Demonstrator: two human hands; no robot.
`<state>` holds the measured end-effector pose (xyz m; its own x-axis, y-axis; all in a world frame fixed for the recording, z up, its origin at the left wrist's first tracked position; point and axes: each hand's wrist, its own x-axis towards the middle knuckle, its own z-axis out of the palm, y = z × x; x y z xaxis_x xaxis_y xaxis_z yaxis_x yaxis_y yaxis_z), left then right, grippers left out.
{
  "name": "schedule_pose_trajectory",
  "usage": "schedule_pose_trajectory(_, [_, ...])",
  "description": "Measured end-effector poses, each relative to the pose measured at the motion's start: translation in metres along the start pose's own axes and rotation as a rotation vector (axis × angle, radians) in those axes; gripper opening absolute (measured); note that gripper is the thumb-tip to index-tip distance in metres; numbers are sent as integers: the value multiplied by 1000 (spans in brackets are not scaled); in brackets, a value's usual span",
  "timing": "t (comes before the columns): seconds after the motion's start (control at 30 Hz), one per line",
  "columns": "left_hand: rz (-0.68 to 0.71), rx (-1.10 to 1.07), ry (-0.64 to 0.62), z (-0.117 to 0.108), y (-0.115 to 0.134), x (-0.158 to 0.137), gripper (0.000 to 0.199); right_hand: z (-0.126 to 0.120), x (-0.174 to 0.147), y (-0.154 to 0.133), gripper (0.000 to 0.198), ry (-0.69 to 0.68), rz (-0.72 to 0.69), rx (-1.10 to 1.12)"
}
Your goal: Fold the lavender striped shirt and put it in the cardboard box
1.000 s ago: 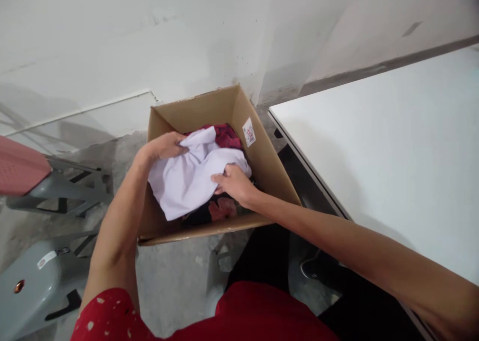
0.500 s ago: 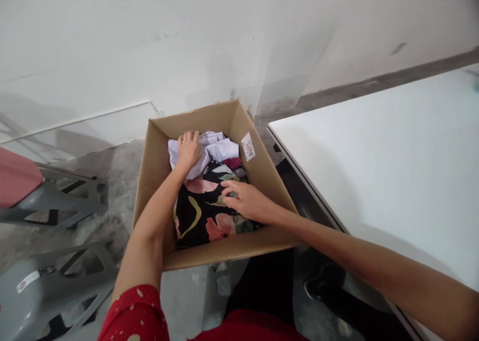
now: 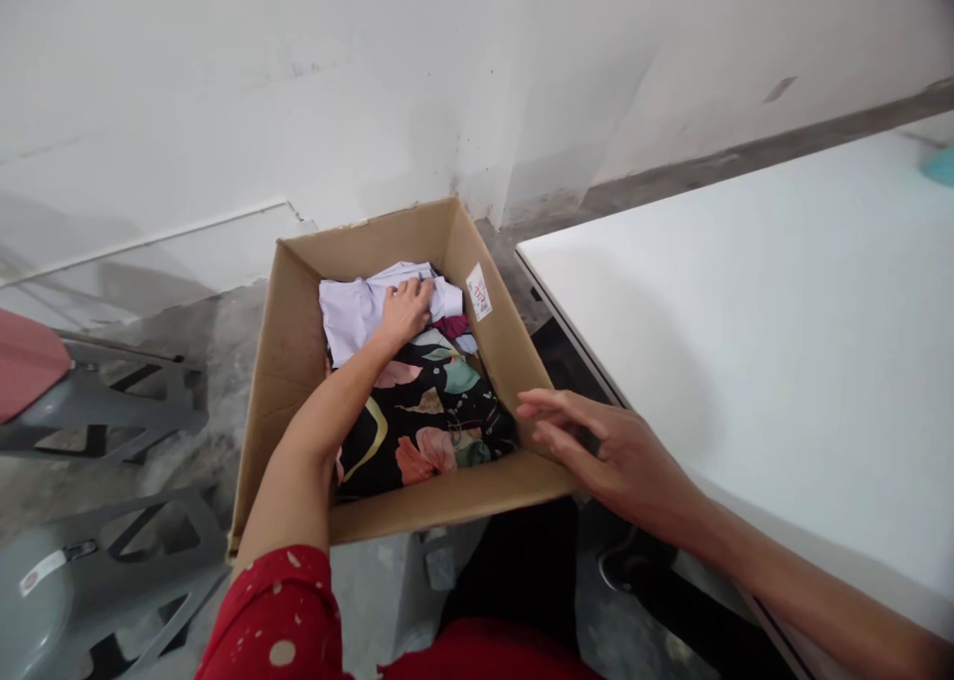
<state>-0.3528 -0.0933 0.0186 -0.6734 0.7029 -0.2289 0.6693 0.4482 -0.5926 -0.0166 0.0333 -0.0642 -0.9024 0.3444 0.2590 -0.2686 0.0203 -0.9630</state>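
Observation:
A cardboard box (image 3: 287, 382) holds folded clothes. My left hand (image 3: 406, 312) lies on a pale lavender shirt (image 3: 347, 310) at the far end of the box, its fingers spread and slightly bent over the cloth. Nearer to me is a black floral garment (image 3: 402, 417) with pink, green and yellow shapes. A bit of dark pink cloth (image 3: 451, 327) shows between these and the right wall. My right hand (image 3: 611, 451) is at the box's right front corner, fingers apart, with nothing in it.
A white table (image 3: 782, 332) stands to the right, with a teal object (image 3: 940, 166) at its far edge. Grey stools (image 3: 45, 581) are at the left, one under a pink piece (image 3: 30, 362). A white wall (image 3: 224, 84) rises behind the box.
My right hand has left the floral garment and moved right, out to the box's corner. My left hand has slid right across the lavender shirt, which now lies flatter.

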Motion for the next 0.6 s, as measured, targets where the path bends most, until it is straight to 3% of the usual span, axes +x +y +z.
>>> schedule_pose_trajectory(0.2, [-29,-22,-74,8,35,3,43,19,4,12,24,112,-166,-196])
schedule_pose_trajectory(0.33, [96,-63,-132,33,51,-23,37,26,1,15,23,153,-248,-351])
schedule_pose_trajectory(0.47, [265,-112,-170,47,44,-42,32,28,0,16,23,142,-288,-369])
schedule_pose_trajectory(0.6, [288,-146,-118,35,21,-37,38,27,1,16,22,133,-312,-384])
